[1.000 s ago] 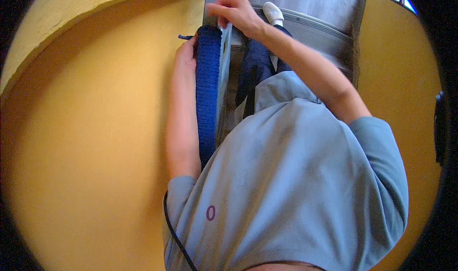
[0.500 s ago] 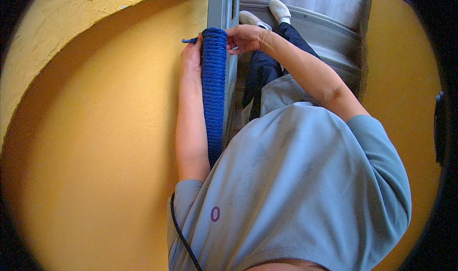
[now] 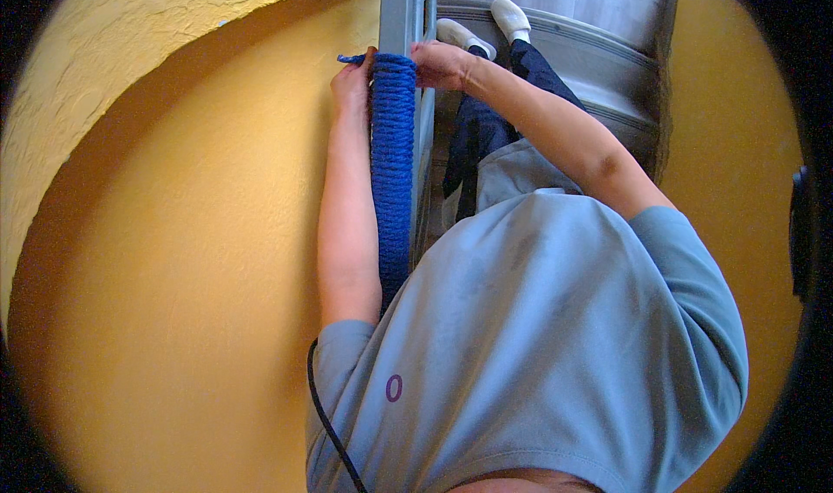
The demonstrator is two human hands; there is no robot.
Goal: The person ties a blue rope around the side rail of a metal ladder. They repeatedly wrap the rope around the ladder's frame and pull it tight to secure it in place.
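Note:
A thick blue rope [image 3: 393,146] is wound in tight, close turns around a grey handrail [image 3: 396,12], whose far part shows bare. My left hand [image 3: 351,84] is against the left side of the topmost turns. Its thumb points up by the rope's short free end [image 3: 350,58], which sticks out to the left, and the fingers look closed on the rope, partly hidden by the rail. On the opposite side, my right hand [image 3: 441,66] is curled close to the last turn. Its fingertips are hidden, so what they pinch does not show.
A yellow plastered wall [image 3: 200,259] runs close along the left. Grey stairs [image 3: 599,59] lie below on the right, with my light shoes [image 3: 509,18] on them. Another yellow wall [image 3: 733,146] bounds the right side. A black cord [image 3: 323,406] hangs along my shirt.
My right hand's fingers have gone from loosely spread to curled in beside the rail. My left hand has shifted slightly, and the rope's free end sits a little higher.

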